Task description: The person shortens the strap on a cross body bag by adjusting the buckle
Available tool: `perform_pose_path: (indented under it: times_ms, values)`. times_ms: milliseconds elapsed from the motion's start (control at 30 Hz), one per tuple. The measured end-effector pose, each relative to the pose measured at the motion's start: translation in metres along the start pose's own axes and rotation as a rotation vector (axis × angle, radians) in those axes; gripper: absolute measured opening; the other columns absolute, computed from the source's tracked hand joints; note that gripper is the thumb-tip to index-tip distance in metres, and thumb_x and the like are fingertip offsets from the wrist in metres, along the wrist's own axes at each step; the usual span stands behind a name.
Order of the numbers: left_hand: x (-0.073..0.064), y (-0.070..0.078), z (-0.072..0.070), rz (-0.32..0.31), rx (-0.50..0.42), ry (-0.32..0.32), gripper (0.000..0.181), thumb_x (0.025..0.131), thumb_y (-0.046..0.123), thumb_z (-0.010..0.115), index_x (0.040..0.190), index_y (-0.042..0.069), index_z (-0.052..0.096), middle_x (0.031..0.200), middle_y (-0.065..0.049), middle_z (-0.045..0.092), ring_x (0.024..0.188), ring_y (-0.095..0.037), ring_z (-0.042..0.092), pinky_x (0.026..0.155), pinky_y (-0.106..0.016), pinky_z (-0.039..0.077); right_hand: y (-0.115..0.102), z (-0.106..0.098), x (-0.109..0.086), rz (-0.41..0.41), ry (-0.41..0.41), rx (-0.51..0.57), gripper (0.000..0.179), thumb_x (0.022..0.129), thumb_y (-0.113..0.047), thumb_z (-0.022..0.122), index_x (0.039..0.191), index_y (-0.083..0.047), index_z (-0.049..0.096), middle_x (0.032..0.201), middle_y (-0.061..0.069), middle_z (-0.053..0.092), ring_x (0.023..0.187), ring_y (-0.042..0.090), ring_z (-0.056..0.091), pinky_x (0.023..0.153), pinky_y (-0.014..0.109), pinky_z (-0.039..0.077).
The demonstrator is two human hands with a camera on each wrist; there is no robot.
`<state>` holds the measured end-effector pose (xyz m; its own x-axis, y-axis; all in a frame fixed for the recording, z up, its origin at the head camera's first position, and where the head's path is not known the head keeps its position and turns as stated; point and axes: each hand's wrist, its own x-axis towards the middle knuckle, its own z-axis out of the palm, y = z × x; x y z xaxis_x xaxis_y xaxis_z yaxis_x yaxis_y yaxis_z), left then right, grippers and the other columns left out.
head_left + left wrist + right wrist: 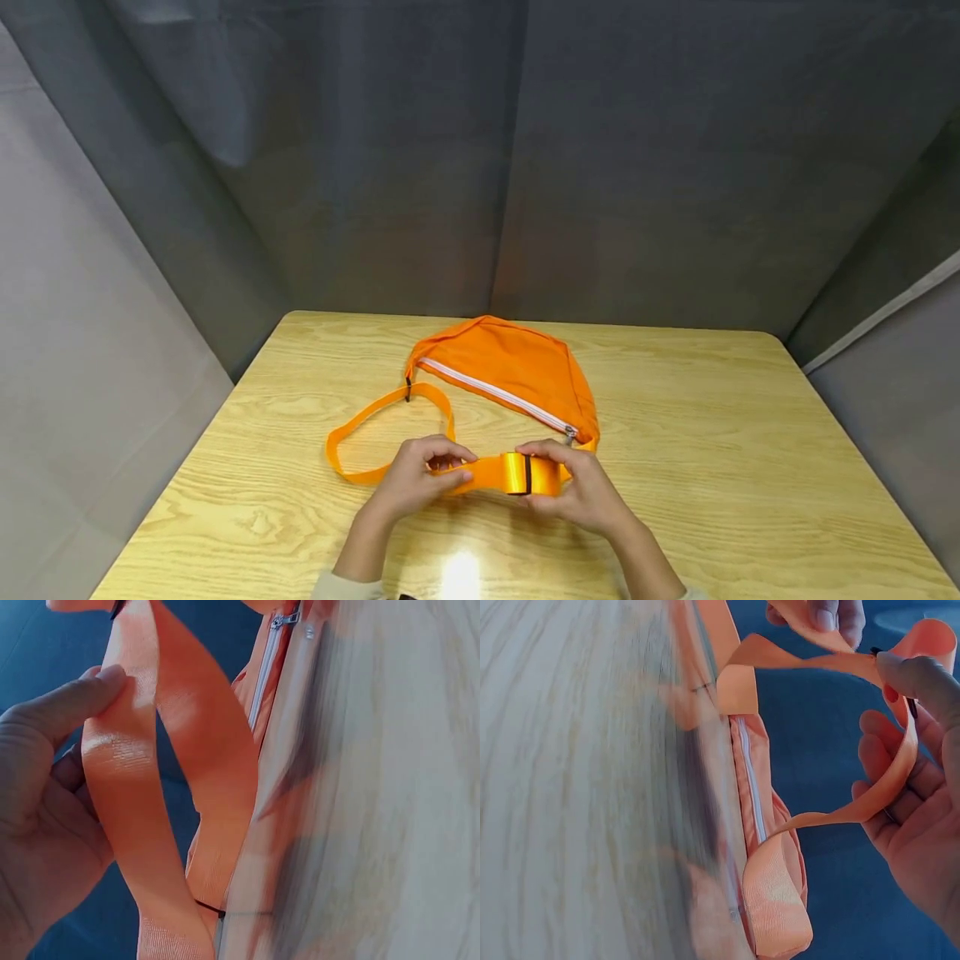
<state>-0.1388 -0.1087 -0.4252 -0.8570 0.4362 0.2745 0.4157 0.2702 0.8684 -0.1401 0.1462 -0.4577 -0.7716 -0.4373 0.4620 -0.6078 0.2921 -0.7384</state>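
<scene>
An orange waist bag [502,367] with a white zipper [495,392] lies on the table. Its orange strap [348,429] loops out to the left and runs up into both hands. My left hand [416,477] pinches the strap between thumb and fingers, as the left wrist view also shows. At the strap's black slide buckle [528,473], my right hand [581,487] grips with thumb and fingertips; a loop of webbing [928,641] bulges beside the buckle. In the right wrist view, the strap's other end hangs down to the bag.
A light wood-grain table [750,467] carries the bag. Dark grey curtain [645,167] hangs behind its far edge, with paler fabric panels [82,333] at both sides. A second black ring [408,389] joins strap and bag at the left corner.
</scene>
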Motion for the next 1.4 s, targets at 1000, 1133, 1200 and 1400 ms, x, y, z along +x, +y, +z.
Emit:
perform_pose_path:
  times_ms: [1000,1133,1200,1400]
  values:
    - [0.008,-0.033,0.008,-0.041,-0.026,-0.039,0.016,0.085,0.014,0.069,0.1,0.018,0.07,0.099,0.008,0.066,0.092,-0.013,0.06,0.08,-0.031,0.048,0.008,-0.004,0.002,-0.002,0.005,-0.02,0.052,0.063,-0.007,0.084,0.11,-0.015,0.065,0.106,-0.003,0.065,0.094,0.015,0.06,0.081,0.03,0.048]
    - [0.003,-0.034,0.002,-0.082,-0.036,-0.039,0.015,0.084,0.013,0.069,0.099,0.017,0.07,0.098,0.007,0.066,0.091,-0.014,0.06,0.08,-0.031,0.049,0.008,-0.003,-0.001,0.002,0.015,-0.047,0.05,0.063,-0.01,0.085,0.11,-0.014,0.066,0.105,-0.003,0.066,0.094,0.015,0.06,0.082,0.03,0.047]
    - [0.002,-0.033,0.001,-0.084,-0.038,-0.046,0.016,0.084,0.009,0.069,0.098,0.015,0.07,0.095,0.004,0.066,0.086,-0.014,0.059,0.076,-0.029,0.049,0.008,-0.002,-0.003,0.011,0.023,-0.049,0.05,0.064,-0.011,0.085,0.11,-0.015,0.066,0.106,-0.003,0.066,0.095,0.014,0.06,0.083,0.029,0.047]
    - [0.008,-0.01,0.008,-0.023,-0.062,-0.082,0.019,0.08,-0.001,0.069,0.099,0.003,0.068,0.091,-0.009,0.065,0.079,-0.019,0.057,0.072,-0.031,0.049,0.005,0.001,-0.004,0.009,0.018,0.025,0.047,0.067,-0.013,0.084,0.111,-0.014,0.065,0.108,-0.001,0.065,0.095,0.016,0.06,0.083,0.031,0.047]
